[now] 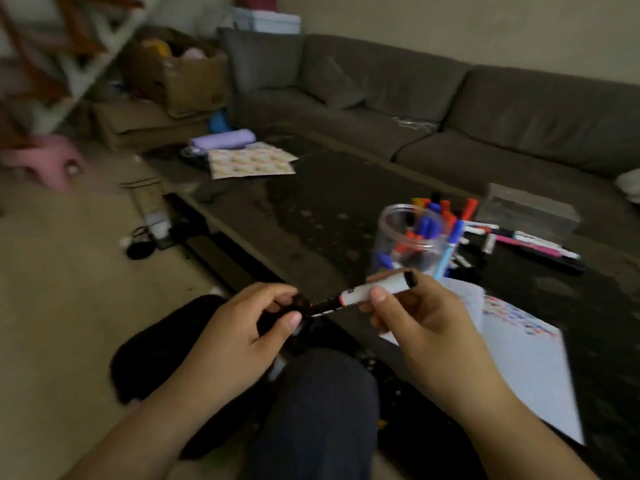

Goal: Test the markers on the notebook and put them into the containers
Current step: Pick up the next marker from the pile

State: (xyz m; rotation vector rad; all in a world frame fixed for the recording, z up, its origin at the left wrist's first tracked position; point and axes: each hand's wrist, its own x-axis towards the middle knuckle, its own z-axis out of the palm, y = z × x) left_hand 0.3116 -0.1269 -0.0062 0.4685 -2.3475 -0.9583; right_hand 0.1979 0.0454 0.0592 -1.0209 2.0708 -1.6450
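Right hand (415, 317) pinches white-barrelled black marker (372, 289) above lap, near notebook (530, 368). Left hand (249, 327) grips black cap (299, 304) at tip end. Risk: cap jerks free, tip inks fingers; elbow swing could topple clear jar (412, 237) of markers just beyond.

Your left hand (242, 337): fingers curled, thumb and forefinger pinched at one end of the marker (374, 289).
Your right hand (415, 320): gripped the barrel, forearm angled in from lower right.
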